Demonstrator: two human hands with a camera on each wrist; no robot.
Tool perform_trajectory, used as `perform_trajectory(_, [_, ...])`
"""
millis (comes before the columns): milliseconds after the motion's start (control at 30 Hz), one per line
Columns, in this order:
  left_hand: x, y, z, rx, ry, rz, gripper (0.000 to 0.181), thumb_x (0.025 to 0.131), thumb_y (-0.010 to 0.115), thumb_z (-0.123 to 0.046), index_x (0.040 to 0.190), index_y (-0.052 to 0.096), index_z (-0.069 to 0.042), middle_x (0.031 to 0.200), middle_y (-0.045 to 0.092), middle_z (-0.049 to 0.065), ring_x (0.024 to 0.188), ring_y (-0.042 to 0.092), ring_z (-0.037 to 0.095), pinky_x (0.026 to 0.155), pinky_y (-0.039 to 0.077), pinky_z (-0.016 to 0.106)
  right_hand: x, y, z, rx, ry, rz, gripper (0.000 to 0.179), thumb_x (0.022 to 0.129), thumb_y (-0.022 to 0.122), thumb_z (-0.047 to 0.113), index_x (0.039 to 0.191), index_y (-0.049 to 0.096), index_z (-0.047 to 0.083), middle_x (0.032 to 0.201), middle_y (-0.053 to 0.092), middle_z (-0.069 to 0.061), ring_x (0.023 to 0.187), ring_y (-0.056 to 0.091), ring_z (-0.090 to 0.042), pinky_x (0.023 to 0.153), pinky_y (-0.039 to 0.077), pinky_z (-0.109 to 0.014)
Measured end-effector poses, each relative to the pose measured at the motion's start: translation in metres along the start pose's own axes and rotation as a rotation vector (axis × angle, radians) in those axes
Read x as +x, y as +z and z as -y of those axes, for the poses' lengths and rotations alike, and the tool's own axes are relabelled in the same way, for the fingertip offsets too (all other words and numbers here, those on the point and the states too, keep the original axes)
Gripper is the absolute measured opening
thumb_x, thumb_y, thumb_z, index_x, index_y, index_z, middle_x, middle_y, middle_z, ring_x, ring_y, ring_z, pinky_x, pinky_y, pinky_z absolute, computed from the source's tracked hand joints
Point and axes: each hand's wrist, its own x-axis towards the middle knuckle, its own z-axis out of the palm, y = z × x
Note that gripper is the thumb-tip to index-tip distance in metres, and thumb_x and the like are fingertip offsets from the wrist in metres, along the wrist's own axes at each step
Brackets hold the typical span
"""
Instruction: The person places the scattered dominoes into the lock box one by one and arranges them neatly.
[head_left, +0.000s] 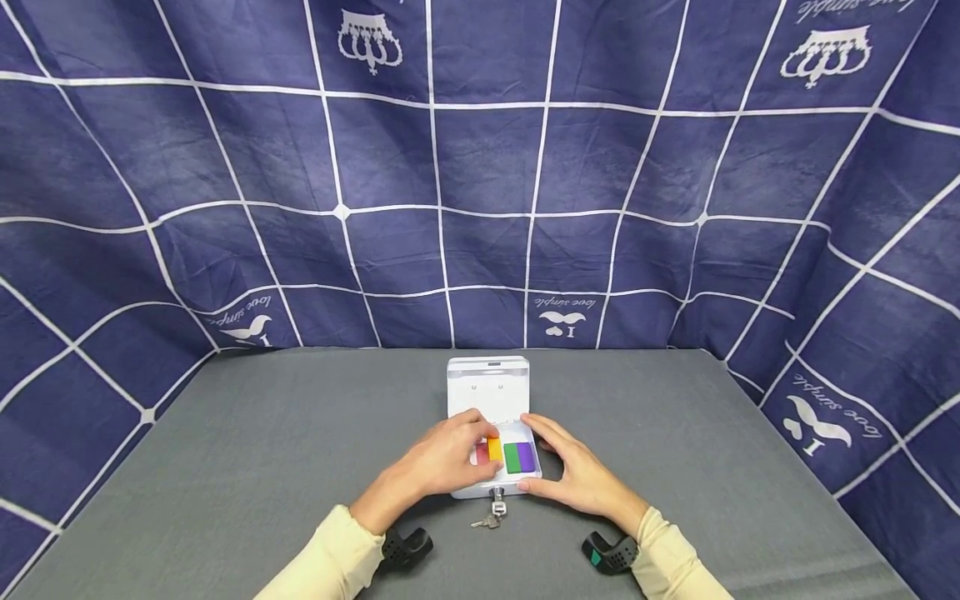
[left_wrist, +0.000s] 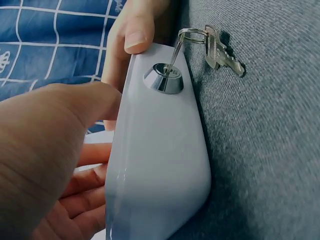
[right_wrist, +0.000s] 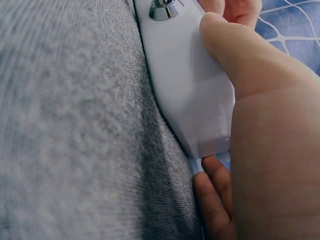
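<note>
A small white cash box (head_left: 487,393) stands on the grey surface with its lid raised at the back. Inside are a pinkish-red block (head_left: 482,454), a yellow block (head_left: 494,448), a green block (head_left: 512,458) and a purple block (head_left: 527,457). My left hand (head_left: 459,454) reaches over the left side, its thumb and index finger pinching the yellow block at its ends. My right hand (head_left: 570,475) grips the box's right side, its thumb (right_wrist: 225,37) on the front edge and other fingers along the side. Left-hand fingers partly hide the red block.
Keys (left_wrist: 216,50) on a ring hang from the lock (left_wrist: 164,79) at the box's front. Grey cloth (head_left: 300,433) covers the table. A blue curtain with white lines (head_left: 487,167) hangs behind. Black wrist straps (head_left: 407,547) sit under both forearms.
</note>
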Motion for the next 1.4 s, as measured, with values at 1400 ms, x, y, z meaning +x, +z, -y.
perform_trajectory(1400, [0.012, 0.009, -0.009, 0.156, -0.017, 0.096, 0.029, 0.082, 0.087, -0.03, 0.099, 0.078, -0.009, 0.084, 0.058, -0.004, 0.068, 0.049, 0.008, 0.062, 0.044, 0.022, 0.0, 0.0, 0.0, 0.014, -0.01, 0.005, 0.089, 0.086, 0.086, 0.037, 0.159, 0.04, 0.015, 0.16, 0.044, -0.005, 0.142, 0.049, -0.023, 0.111, 0.047, -0.033])
